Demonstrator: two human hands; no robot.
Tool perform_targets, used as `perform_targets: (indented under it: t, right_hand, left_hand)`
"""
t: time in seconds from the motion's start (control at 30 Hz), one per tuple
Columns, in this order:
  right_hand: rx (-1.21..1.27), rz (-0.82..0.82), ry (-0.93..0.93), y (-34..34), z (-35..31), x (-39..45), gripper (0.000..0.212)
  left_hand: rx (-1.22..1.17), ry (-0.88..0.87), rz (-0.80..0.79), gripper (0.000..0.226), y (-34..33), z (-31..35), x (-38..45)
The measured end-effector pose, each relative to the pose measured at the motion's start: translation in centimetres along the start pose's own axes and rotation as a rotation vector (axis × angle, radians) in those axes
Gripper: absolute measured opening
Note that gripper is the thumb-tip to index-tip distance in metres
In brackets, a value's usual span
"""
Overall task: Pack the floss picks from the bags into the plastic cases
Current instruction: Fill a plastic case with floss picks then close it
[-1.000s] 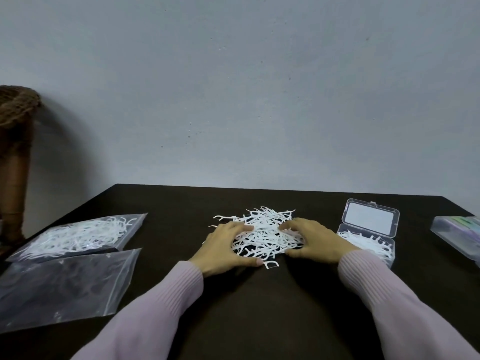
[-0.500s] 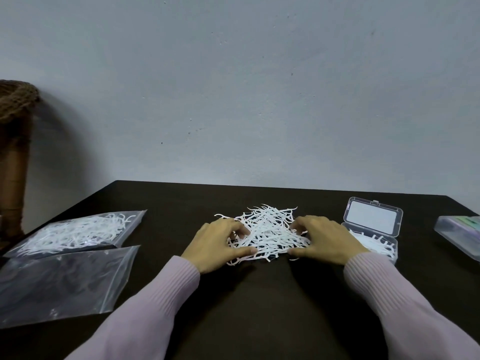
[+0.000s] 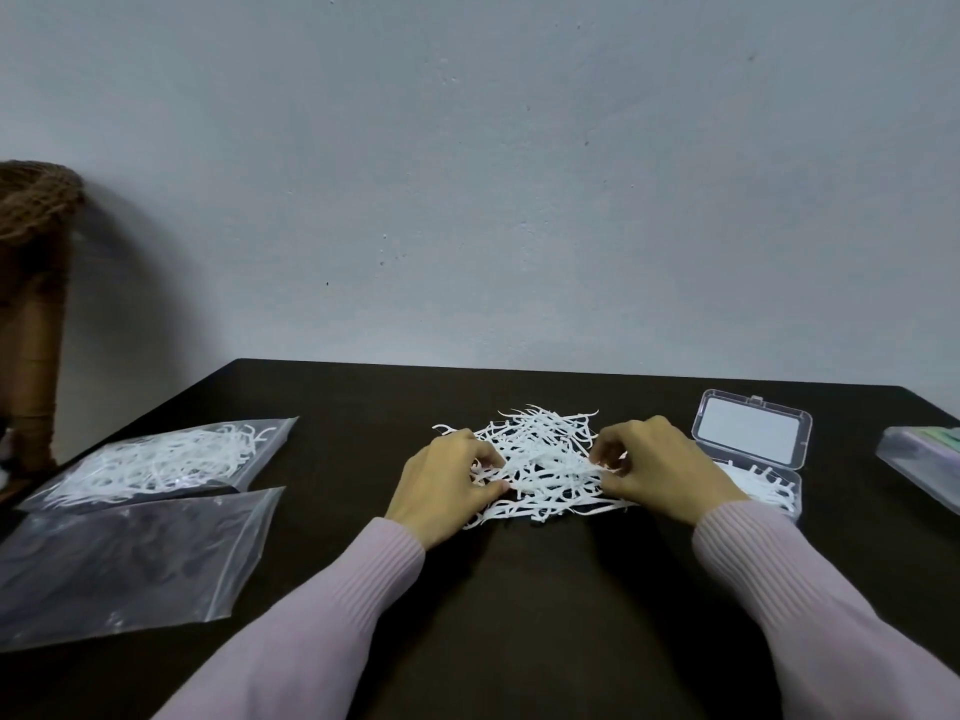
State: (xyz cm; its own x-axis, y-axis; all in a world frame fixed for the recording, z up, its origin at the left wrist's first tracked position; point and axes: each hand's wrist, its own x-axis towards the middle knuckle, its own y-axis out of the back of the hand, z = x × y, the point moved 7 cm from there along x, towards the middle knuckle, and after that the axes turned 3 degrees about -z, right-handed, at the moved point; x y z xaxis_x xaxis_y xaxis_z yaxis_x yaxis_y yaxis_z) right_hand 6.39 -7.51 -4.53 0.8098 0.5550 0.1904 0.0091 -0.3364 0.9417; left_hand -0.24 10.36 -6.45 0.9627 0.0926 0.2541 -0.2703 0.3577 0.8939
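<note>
Fingers (image 3: 485, 454) of my left hand (image 3: 447, 480) are curled into the left edge of the loose heap of white plastic floss picks (image 3: 540, 465). The thumb is tucked under at the near side, so it grips a clump. Right hand (image 3: 660, 467) mirrors it, thumb and forefinger pinching strands at the heap's right edge.

Change from half a second back: both hands have closed in from a flatter cupping pose to a real pinch, and the heap looks more gathered between them. I read this as a handful about to be lifted.

Target is the clear rectangular plastic case with its lid hinged open (image 3: 750, 433), just right of my right hand and already part-filled with picks. Short carry.

Room: the dark bench (image 3: 519, 615) is open toward me. At left lie a clear zip bag holding white picks (image 3: 171, 459) and a flattened clear zip bag (image 3: 124, 558), well apart from the heap. A closed translucent case (image 3: 924, 459) sits at the far right edge. Loose strands may snag and trail.
</note>
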Motion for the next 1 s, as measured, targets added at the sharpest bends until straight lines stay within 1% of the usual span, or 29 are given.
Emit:
perform_targets:
  t: [0.07,0.2,0.33,0.4,0.53,0.7,0.83,1.0]
  right_hand:
    - [-0.003,0.025,-0.002,0.2,0.0,0.0,0.018]
    - [0.027,0.047,-0.023,0.2,0.2,-0.1,0.014]
    - [0.054,0.04,-0.036,0.0,0.4,-0.2,0.013]
    - [0.045,0.043,-0.04,-0.2,0.4,-0.2,0.013]
    - [0.074,0.087,-0.047,-0.1,0.6,0.0,0.01]
    - [0.158,0.17,-0.064,1.2,1.6,-0.2,0.01]
    - [0.254,0.206,-0.061,2.6,2.2,-0.7,0.008]
    - [0.335,0.242,-0.084,3.9,3.9,-1.7,0.009]
  left_hand:
    - [-0.031,0.009,0.011,0.024,0.0,0.0,0.0]
    - [0.001,-0.007,0.07,0.021,0.5,0.4,-0.3]
    - [-0.1,0.025,0.096,0.018,0.7,0.2,-0.3]
    - [-0.11,0.02,0.115,0.019,0.9,0.3,-0.4]
    - [-0.062,-0.016,0.207,0.016,1.6,0.5,-0.6]
    - [-0.101,-0.024,0.315,0.018,2.3,0.3,-0.5]
    - [-0.209,-0.046,0.399,0.016,3.0,0.5,-0.5]
    - [-0.41,-0.066,0.409,0.014,2.7,1.8,-0.2]
